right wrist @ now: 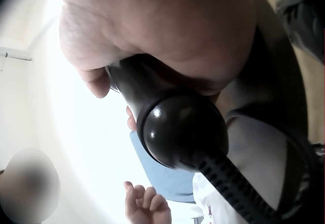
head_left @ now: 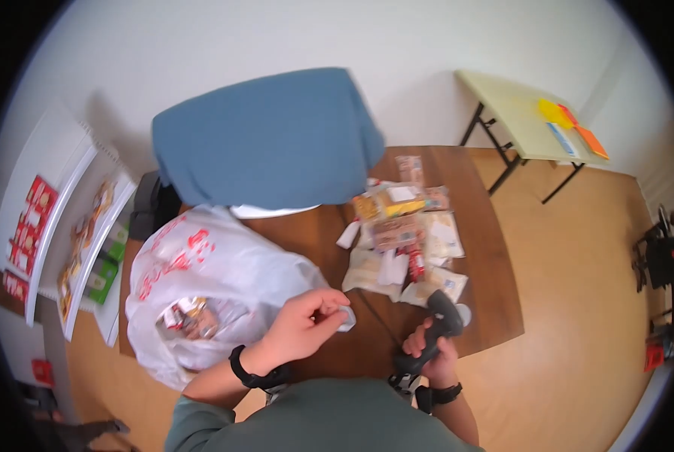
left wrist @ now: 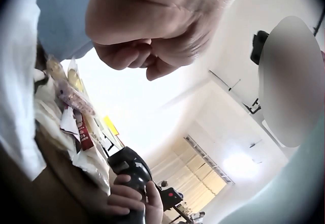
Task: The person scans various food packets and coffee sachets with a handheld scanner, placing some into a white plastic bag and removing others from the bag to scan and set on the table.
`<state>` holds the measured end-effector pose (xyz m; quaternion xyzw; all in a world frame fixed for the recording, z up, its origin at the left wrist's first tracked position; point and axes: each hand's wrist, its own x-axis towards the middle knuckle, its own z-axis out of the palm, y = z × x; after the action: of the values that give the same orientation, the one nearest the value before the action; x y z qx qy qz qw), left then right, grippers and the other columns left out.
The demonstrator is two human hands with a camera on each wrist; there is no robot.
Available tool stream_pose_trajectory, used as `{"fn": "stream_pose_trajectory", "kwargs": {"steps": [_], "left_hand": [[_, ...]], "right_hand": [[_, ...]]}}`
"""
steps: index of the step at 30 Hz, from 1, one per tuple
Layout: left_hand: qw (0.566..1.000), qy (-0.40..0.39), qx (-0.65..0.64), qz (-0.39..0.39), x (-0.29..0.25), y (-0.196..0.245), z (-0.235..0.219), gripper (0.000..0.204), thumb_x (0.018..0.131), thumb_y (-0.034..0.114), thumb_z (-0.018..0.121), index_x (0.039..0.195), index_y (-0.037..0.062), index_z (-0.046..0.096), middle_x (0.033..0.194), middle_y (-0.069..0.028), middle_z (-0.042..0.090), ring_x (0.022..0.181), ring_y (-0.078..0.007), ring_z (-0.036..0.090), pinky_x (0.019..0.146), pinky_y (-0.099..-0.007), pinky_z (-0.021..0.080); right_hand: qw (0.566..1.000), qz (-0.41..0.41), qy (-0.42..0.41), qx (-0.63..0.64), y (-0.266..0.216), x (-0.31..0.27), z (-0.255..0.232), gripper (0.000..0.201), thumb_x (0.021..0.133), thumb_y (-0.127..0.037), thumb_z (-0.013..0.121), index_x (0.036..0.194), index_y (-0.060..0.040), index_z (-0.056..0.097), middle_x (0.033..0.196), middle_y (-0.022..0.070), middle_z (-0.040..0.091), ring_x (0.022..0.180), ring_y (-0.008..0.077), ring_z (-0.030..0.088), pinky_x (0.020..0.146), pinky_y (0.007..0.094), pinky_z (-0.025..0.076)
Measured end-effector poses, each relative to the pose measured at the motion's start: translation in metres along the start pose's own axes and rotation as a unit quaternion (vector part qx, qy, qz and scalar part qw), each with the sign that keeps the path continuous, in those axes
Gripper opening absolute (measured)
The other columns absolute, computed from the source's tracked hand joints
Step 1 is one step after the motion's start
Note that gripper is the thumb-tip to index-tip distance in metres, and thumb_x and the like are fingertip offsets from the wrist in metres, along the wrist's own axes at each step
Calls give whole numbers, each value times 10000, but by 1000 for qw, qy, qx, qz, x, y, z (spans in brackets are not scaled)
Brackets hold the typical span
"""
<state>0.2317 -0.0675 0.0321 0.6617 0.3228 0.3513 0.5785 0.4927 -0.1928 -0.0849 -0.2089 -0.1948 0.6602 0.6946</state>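
Observation:
In the head view my left hand (head_left: 307, 325) is over the table's front part, fingers curled and thumb against a small pale grey object (head_left: 346, 319) at their tips; its kind does not show. The left wrist view has the curled fingers, with that object hidden. My right hand (head_left: 436, 357) grips a black barcode scanner (head_left: 444, 319) by its handle, the head of it pointing up and away. A cord (right wrist: 238, 188) runs from the handle's rounded end in the right wrist view. Close to the left forearm lies a white plastic bag (head_left: 231, 252) with red print, its opening showing wrapped items (head_left: 194, 318).
Several food packets (head_left: 397, 226) are piled at the right of the brown table (head_left: 491, 256). A blue cloth (head_left: 269, 143) covers something at the back. White shelves (head_left: 88, 169) with goods stand left; a folding table (head_left: 502, 105) stands back right.

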Motion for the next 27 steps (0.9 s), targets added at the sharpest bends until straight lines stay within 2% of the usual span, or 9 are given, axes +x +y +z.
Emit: {"fn": "stream_pose_trajectory", "kwargs": {"steps": [5, 7, 11, 13, 15, 16, 23, 25, 27], "left_hand": [[977, 107, 176, 62, -72, -23, -41, 195, 915, -85, 591, 1041, 64, 603, 851, 31, 520, 729, -47, 440, 635, -214, 362], [959, 226, 168, -26, -96, -39, -56, 151, 923, -72, 554, 1012, 39, 602, 850, -31, 528, 676, -114, 456, 616, -257, 385], [907, 294, 275, -125, -116, -53, -101, 111, 942, -36, 543, 1009, 23, 608, 821, -76, 553, 671, -167, 506, 644, -295, 425], [875, 302, 374, -56, -118, -64, -127, 131, 892, -7, 598, 1019, 18, 614, 908, -118, 605, 784, -256, 580, 735, -371, 463], [787, 284, 548, 4, -115, -63, -148, 237, 787, -19, 645, 1019, 20, 626, 966, -153, 620, 894, -353, 582, 805, -431, 479], [792, 274, 543, -49, -115, -64, -156, 347, 744, 20, 674, 1086, 19, 616, 1078, -183, 611, 1040, -413, 552, 899, -489, 453], [665, 338, 665, -26, -97, -44, -197, 635, 783, 122, 698, 1379, 63, 487, 1368, -175, 516, 1281, -387, 463, 1098, -510, 356], [633, 330, 696, -73, -98, -35, -199, 653, 785, 131, 702, 1390, 55, 469, 1364, -159, 523, 1272, -372, 470, 1088, -523, 362], [650, 300, 674, -182, -103, -31, -195, 679, 793, 134, 696, 1410, 25, 434, 1370, -166, 518, 1280, -371, 465, 1093, -521, 363]], "right_hand": [[1000, 1, -7, -10, 3, 1, -2, 473, 910, -392, 663, 1210, -81, 469, 770, 42, 475, 671, 173, 481, 683, 356, 393], [1000, 1, -13, -27, 2, 2, 3, 431, 927, -357, 646, 1205, -95, 446, 788, 26, 456, 671, 150, 460, 698, 343, 383], [999, -2, -17, -49, 4, 1, 3, 414, 944, -351, 620, 1211, -92, 437, 797, 30, 453, 680, 148, 464, 710, 339, 393], [998, 0, -25, -55, 5, 1, 4, 412, 947, -352, 614, 1214, -92, 436, 801, 28, 450, 683, 147, 463, 712, 338, 394], [998, -7, -20, -67, 6, 0, 5, 415, 948, -352, 616, 1218, -92, 436, 802, 28, 449, 690, 145, 461, 711, 338, 393], [998, -8, -21, -66, 6, 0, 6, 415, 948, -352, 616, 1218, -92, 436, 802, 28, 449, 690, 145, 461, 711, 338, 393], [998, -28, -2, -52, 7, -3, 2, 416, 943, -344, 623, 1217, -87, 444, 805, 33, 463, 698, 153, 466, 715, 341, 397], [998, -26, 4, -49, 6, -2, 1, 427, 932, -351, 635, 1213, -90, 448, 806, 37, 478, 695, 161, 480, 717, 349, 404], [999, -17, 0, -51, 6, -1, 1, 431, 931, -350, 638, 1216, -89, 446, 808, 38, 479, 695, 161, 479, 719, 348, 405]]}}
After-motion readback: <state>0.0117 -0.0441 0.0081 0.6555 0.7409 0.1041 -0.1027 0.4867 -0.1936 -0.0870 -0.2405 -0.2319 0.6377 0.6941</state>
